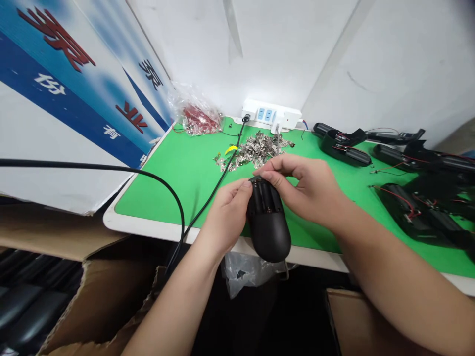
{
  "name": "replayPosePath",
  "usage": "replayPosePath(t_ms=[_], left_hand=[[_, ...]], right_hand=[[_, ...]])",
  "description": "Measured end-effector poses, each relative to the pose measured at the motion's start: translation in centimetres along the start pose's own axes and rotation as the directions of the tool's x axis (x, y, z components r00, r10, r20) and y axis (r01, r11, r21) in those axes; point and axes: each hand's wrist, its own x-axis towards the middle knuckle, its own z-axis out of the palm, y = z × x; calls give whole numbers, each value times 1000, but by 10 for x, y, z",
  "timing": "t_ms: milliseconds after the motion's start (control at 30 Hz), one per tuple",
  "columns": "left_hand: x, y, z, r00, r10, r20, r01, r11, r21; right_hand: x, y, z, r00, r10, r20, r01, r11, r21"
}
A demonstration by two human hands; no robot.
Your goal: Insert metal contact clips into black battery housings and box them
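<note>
A black plastic battery housing (pixel 270 232) with a rounded near end and open battery slots at its far end tilts over the table's front edge. My left hand (pixel 229 210) is closed on its left side, the thumb by the slots' upper corner. At the far end of the housing, my right hand (pixel 302 185) pinches thumb and forefinger together against the rim; any small part between those fingertips is hidden. Just beyond both hands lies a heap of small silvery metal battery contacts (pixel 260 148), with a yellow strip (pixel 231 149) at its left.
A white power strip (pixel 272 114) stands against the wall, its black cable (pixel 211 195) crossing the green mat (pixel 156 198). A clear bag of red-wired parts (pixel 200 118) sits back left. Wired black housings (pixel 411 212) crowd the right. Cardboard boxes (pixel 96 291) stand below.
</note>
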Motion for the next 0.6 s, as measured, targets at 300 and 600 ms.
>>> replayPosePath(t_ms=[300, 600], left_hand=[[-1, -4, 1, 999, 34, -35, -33, 998, 49], [-2, -4, 0, 998, 31, -53, -17, 965, 261]], right_hand=[[0, 1, -11, 985, -160, 60, 164, 985, -63], [3, 4, -9, 980, -84, 180, 114, 979, -169]])
